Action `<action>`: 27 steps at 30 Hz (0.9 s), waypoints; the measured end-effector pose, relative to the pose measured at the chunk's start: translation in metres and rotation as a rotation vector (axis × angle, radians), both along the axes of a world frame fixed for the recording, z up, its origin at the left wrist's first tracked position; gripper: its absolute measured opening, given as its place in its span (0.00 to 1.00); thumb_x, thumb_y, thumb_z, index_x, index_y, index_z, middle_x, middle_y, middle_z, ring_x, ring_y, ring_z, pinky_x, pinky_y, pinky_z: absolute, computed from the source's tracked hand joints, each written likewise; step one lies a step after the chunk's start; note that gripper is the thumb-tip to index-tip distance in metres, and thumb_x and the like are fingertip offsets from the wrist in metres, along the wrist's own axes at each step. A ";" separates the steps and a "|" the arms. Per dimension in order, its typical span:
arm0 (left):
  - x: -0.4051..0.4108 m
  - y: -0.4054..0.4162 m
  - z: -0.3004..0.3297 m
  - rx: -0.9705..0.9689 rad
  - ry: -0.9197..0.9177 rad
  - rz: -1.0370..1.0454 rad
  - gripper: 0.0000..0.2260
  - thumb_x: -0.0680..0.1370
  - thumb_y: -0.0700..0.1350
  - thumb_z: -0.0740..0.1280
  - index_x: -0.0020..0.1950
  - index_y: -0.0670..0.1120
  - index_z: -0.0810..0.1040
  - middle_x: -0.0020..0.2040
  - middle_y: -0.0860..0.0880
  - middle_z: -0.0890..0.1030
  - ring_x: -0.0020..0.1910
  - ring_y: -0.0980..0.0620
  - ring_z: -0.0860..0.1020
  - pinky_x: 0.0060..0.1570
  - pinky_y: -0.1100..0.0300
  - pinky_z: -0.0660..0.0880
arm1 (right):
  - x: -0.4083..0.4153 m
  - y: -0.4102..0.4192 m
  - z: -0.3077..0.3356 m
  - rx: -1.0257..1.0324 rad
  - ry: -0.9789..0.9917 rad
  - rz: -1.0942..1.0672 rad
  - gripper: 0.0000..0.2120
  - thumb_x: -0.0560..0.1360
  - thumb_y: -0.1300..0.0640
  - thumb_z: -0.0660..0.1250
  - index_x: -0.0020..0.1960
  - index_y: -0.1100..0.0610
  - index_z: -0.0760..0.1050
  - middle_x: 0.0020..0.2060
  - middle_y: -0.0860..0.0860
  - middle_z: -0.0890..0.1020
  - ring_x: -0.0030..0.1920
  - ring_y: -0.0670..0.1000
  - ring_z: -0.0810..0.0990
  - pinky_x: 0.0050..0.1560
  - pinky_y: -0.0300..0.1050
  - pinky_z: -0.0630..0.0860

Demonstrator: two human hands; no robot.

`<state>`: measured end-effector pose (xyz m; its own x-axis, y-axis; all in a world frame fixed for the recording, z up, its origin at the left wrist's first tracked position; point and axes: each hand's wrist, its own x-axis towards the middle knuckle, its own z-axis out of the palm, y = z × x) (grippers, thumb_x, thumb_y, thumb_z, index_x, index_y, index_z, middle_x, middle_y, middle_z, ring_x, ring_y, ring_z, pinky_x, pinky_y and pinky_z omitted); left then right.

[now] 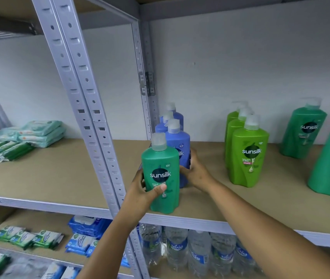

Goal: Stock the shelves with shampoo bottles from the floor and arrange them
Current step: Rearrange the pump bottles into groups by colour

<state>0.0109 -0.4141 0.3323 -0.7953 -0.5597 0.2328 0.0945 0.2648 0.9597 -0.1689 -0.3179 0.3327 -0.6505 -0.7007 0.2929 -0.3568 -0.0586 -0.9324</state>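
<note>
- We're looking at a shop stockroom: bare grey slotted metal shelving with plain board shelves.
- We see goods in multiples: rows of shampoo bottles, wipe packs far left, bottled water below.

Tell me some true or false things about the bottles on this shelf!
1. The left hand holds a green bottle. True.
2. The green bottle lies on its side. False: it stands upright at the shelf edge.
3. The right hand touches a blue bottle. True.
4. The lime bottles stand left of the blue ones. False: they stand to the right.
5. Water bottles sit on the shelf below. True.
</note>
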 end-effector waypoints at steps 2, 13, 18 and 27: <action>0.000 0.000 0.001 0.006 -0.001 -0.002 0.27 0.68 0.52 0.75 0.65 0.53 0.70 0.53 0.58 0.82 0.53 0.59 0.79 0.47 0.64 0.78 | 0.001 0.003 0.002 0.023 -0.006 0.005 0.30 0.72 0.54 0.73 0.69 0.49 0.62 0.59 0.40 0.76 0.59 0.38 0.76 0.57 0.36 0.74; 0.013 -0.001 -0.004 0.098 0.013 -0.017 0.29 0.68 0.56 0.71 0.68 0.57 0.70 0.61 0.56 0.78 0.61 0.53 0.76 0.58 0.52 0.76 | 0.045 0.049 -0.015 0.075 -0.020 0.072 0.23 0.75 0.62 0.68 0.67 0.48 0.67 0.60 0.49 0.77 0.62 0.46 0.75 0.63 0.40 0.72; 0.018 0.006 0.000 0.087 0.020 -0.016 0.28 0.68 0.55 0.73 0.67 0.55 0.71 0.62 0.54 0.78 0.61 0.51 0.77 0.57 0.49 0.78 | 0.067 0.048 -0.004 0.067 0.012 0.045 0.23 0.75 0.59 0.69 0.68 0.51 0.68 0.56 0.47 0.78 0.56 0.46 0.79 0.58 0.41 0.77; 0.010 0.059 0.005 0.033 0.016 -0.068 0.24 0.74 0.45 0.72 0.68 0.52 0.69 0.61 0.54 0.78 0.61 0.52 0.76 0.59 0.50 0.76 | 0.072 0.104 0.003 0.026 0.044 -0.065 0.23 0.74 0.62 0.70 0.67 0.53 0.70 0.56 0.47 0.80 0.54 0.42 0.79 0.54 0.35 0.76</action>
<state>0.0209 -0.3547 0.3374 -0.8280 -0.5122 0.2282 0.1267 0.2256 0.9660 -0.0966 -0.2139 0.3362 -0.6813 -0.6655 0.3047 -0.4001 -0.0100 -0.9164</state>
